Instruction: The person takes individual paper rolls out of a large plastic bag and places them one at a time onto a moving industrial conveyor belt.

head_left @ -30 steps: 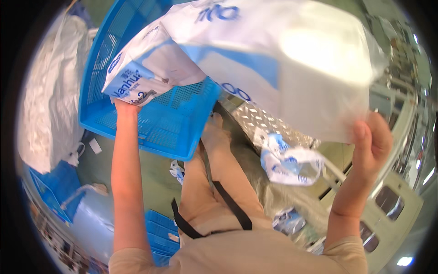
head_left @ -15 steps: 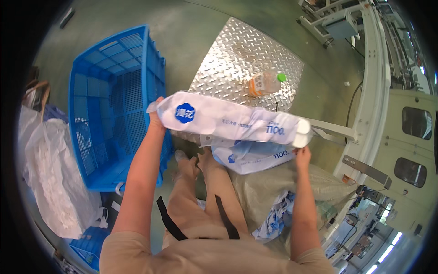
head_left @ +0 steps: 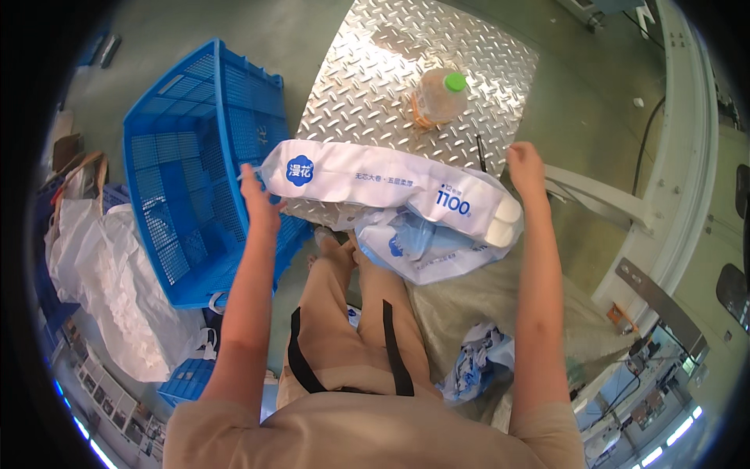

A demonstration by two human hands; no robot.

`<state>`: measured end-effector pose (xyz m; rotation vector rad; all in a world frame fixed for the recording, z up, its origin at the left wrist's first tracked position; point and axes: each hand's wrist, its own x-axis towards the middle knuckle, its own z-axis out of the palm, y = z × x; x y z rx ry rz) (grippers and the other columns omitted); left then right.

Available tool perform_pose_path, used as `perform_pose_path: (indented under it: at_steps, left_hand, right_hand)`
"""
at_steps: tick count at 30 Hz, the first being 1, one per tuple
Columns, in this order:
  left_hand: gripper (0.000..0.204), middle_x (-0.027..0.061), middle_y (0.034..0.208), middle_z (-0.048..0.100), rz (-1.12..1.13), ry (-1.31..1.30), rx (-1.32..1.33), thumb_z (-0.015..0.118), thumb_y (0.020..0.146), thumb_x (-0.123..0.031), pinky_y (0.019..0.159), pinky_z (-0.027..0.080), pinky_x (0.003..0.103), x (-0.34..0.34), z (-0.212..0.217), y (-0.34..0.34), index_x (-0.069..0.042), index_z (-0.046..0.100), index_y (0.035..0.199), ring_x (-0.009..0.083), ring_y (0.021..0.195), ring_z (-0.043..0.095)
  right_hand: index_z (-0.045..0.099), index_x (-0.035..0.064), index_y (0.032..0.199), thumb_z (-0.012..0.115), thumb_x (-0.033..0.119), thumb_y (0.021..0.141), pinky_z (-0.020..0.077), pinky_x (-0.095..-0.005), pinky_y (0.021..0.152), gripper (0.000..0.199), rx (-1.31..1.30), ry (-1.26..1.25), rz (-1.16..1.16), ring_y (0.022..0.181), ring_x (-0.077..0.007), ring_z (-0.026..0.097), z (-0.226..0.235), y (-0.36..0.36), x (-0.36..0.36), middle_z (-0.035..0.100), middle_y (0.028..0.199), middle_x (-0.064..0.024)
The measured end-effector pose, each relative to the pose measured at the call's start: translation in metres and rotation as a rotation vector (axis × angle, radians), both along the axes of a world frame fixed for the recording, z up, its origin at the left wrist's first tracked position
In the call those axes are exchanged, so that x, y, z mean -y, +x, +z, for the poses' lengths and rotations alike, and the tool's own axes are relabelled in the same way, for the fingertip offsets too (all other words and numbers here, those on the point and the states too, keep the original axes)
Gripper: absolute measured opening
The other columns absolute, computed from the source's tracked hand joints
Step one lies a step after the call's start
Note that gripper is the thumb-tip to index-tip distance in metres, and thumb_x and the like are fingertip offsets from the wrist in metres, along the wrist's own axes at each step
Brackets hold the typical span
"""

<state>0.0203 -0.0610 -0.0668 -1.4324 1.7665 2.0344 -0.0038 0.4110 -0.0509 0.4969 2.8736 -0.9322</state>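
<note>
I hold a long white pack of paper rolls (head_left: 383, 184) level in front of me, above my knees. My left hand (head_left: 258, 199) grips its left end beside a blue mesh crate (head_left: 187, 195). My right hand (head_left: 527, 168) is up at the pack's right end, fingers on its plastic wrap. Under the pack hangs a second white and blue bag (head_left: 426, 250).
A clear bottle with a green cap (head_left: 439, 98) lies on a steel tread plate (head_left: 414, 74). White sacks (head_left: 117, 281) lie at the left. Another blue and white bag (head_left: 484, 359) lies by my right leg. A white machine frame (head_left: 680, 180) runs along the right.
I have brought the pack down from overhead to knee height and turned it level. My view has dropped to the floor, the crate and the plate.
</note>
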Motion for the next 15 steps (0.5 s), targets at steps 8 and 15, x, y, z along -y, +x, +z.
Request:
perform_pose_path:
  at_steps: [8,15]
  left_hand:
    - [0.036,0.0106,0.086,0.064,-0.260,-0.541,-0.267,0.054,0.089,-0.030,0.072,0.045,0.026,-0.027,-0.032,-0.006,0.004,0.062,0.095,0.0135,0.080,0.057]
    - [0.038,0.0092,0.074,0.064,-0.300,-0.495,-0.234,0.050,0.090,-0.031,0.064,0.044,0.027,-0.015,-0.026,-0.003,0.004,0.063,0.091,0.0112,0.069,0.056]
  right_hand:
    - [0.064,-0.0057,0.084,0.053,0.027,0.081,0.0474,-0.0420,0.075,0.035,0.432,0.248,0.207,0.084,-0.0374,0.060,-0.167,-0.032,-0.018,0.061,0.088,-0.0247]
    - [0.038,-0.0024,0.107,0.041,0.012,0.090,0.0478,-0.0389,0.064,0.023,-0.178,-0.187,-0.497,0.065,-0.0276,0.058,-0.001,-0.003,0.010,0.053,0.075,-0.0119]
